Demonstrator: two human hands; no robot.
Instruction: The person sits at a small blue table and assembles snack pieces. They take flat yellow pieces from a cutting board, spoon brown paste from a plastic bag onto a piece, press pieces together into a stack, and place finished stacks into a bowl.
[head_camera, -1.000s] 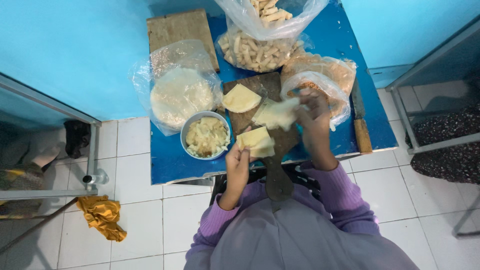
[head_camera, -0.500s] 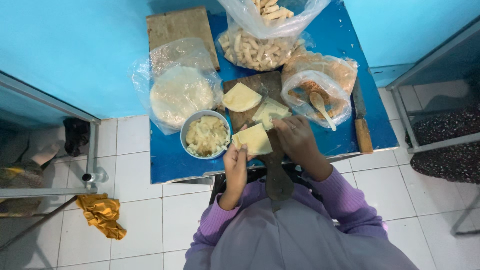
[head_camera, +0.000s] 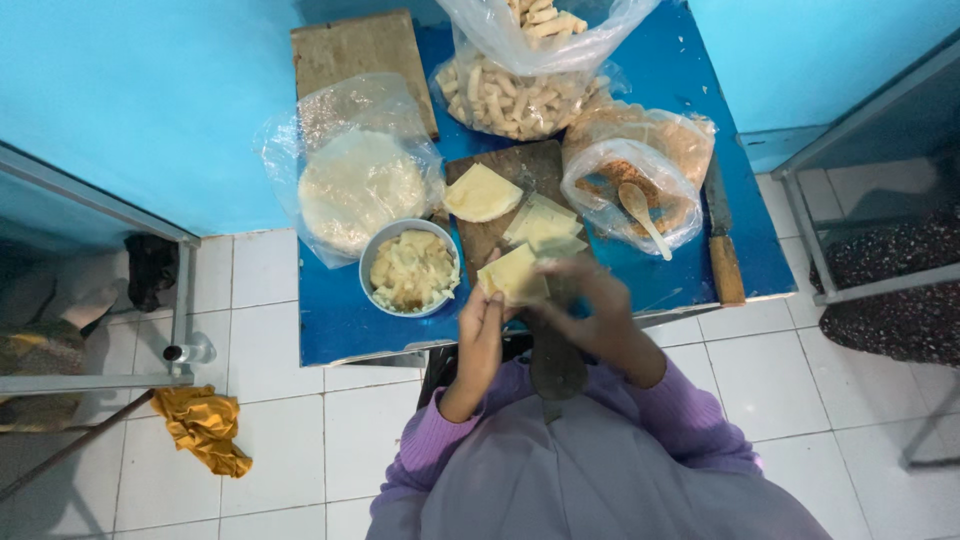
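At table edge (head_camera: 340, 335), both hands (head_camera: 480, 325) (head_camera: 590, 310) w/ pastry sheet (head_camera: 515, 272), bowl (head_camera: 410, 268) near

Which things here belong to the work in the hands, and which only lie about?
In use:
pale square dough sheet, held by left hand and right hand
metal bowl of pale filling
dark wooden board

Lying about:
crumpled yellow cloth
wooden-handled knife

The pale wrapper (head_camera: 514, 272) between the hands looks thin, matt and doughy; the cutting board (head_camera: 520, 170) is dark, worn wood; the bowl (head_camera: 378, 250) is dull metal; the bags (head_camera: 620, 160) are clear, glossy, crinkled plastic; the table (head_camera: 340, 320) is smooth blue; the spoon (head_camera: 640, 212) is pale wood
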